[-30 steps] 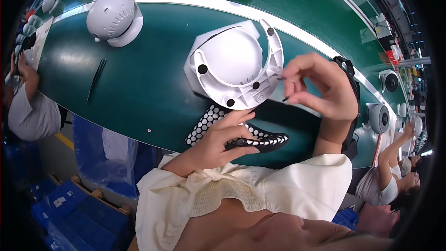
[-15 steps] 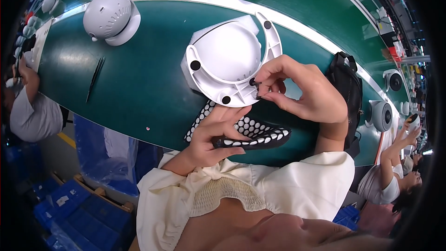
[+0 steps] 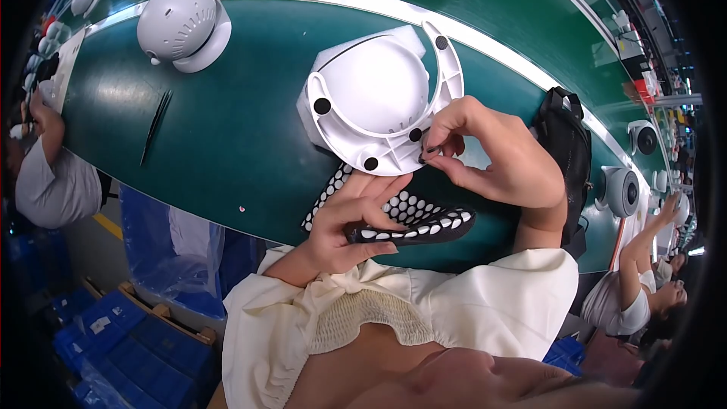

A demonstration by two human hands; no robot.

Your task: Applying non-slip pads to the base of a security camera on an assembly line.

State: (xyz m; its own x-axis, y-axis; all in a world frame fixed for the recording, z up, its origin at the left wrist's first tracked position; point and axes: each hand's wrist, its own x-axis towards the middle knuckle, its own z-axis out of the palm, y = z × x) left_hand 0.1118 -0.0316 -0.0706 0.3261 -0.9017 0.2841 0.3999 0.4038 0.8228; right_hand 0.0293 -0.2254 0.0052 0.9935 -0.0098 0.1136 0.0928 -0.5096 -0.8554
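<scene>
Right hand point(image 3: 503, 155) has thumb and fingertips bunched at the edge of a white crescent base point(image 3: 395, 153), can't tell if they're pinching anything. That base tops a round white shell point(image 3: 375, 79) on foam point(image 3: 410, 39), green counter point(image 3: 235, 106) underneath. Left hand point(image 3: 341, 223) has a dotted black sheet point(image 3: 435, 229) gripped between thumb and fingers.

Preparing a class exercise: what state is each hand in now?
Left hand: closed, holding the white-dotted black sheet.
Right hand: pinched closed at the white crescent base; contents can't be told.

Grn bench point(image 3: 242, 91), foam point(image 3: 413, 40) w/ wht unit point(image 3: 375, 83), gry unit point(image 3: 178, 23), tweezers point(image 3: 156, 127), blk bag point(image 3: 566, 144)
</scene>
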